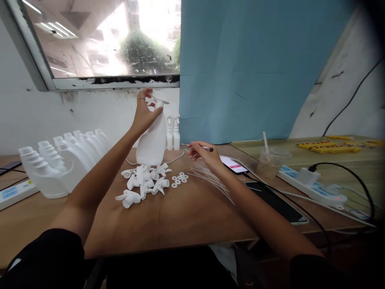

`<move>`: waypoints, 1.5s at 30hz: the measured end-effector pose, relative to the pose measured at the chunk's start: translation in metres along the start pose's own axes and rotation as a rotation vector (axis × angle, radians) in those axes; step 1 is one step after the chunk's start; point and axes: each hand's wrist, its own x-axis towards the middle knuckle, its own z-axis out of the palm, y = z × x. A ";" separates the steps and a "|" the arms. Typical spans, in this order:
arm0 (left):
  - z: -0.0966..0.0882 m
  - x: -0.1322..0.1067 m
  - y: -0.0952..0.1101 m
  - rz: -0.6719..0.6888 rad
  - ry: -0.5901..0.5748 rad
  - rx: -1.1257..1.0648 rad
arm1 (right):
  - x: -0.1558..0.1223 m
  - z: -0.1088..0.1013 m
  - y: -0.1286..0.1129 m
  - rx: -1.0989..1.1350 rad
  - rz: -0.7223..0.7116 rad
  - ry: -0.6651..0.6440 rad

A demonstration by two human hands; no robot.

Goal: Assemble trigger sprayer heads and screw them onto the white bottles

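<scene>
A brown tabletop (180,224) is running along a white wall (105,110). The left hand (147,111) is gripping a white plastic trigger head (159,103) atop a large white plastic bottle (150,146), fastening unclear; the right hand (200,152) is pinching a dark pen-like stick (208,149). Loose white trigger heads (146,176), flat white rings (177,182) and thin white tubes (212,180) are lying unfitted; open-necked whitish plastic bottles (54,184) are standing headless.

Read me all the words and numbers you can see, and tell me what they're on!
I can't read any.
Lit phone screen: a pink patch and faint print, too small to read.
Power strip on the right: blue labels, too blurred to read.
Power strip on the left: blue labels, too blurred to read.
Big white bottle at the left hand: no writing shows.
</scene>
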 end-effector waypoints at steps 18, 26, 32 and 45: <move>-0.032 -0.150 0.099 -0.489 -0.605 -0.661 | 0.003 0.038 -0.031 0.352 -0.037 -0.024; -0.031 -0.205 0.093 -0.916 -0.950 -1.022 | -0.009 0.033 -0.023 0.332 0.077 -0.181; -0.029 -0.203 0.116 -0.283 -0.538 -0.276 | -0.009 0.036 -0.021 0.434 0.034 -0.056; -0.051 -0.193 0.120 -0.488 -0.774 -0.665 | -0.028 0.045 -0.033 0.584 -0.080 -0.127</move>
